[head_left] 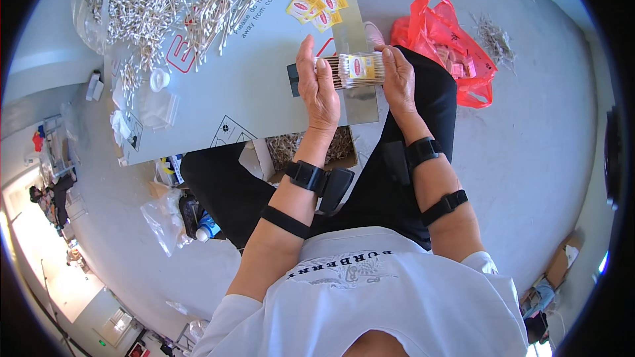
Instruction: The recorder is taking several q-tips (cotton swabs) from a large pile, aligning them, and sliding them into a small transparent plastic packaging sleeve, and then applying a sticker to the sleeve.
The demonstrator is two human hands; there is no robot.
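Between my two hands, above the table's right edge, lies a bundle of cotton swabs with a small yellow and white label card on it. My left hand presses the bundle's left end, its fingers stretched upward and its thumb in front. Around the right end, my right hand is closed, thumb on the near side. Brown sticks show beside the left thumb; white tips show toward the right hand. Just past my left hand, more yellow label cards lie in a loose, overlapping pile on the grey tabletop.
A big heap of loose swabs spreads from a clear bag at the table's far left. Nearby stand a small white round container and a clear plastic box. A red plastic bag of pink packs rests on the floor at right. Under the table is a carton.
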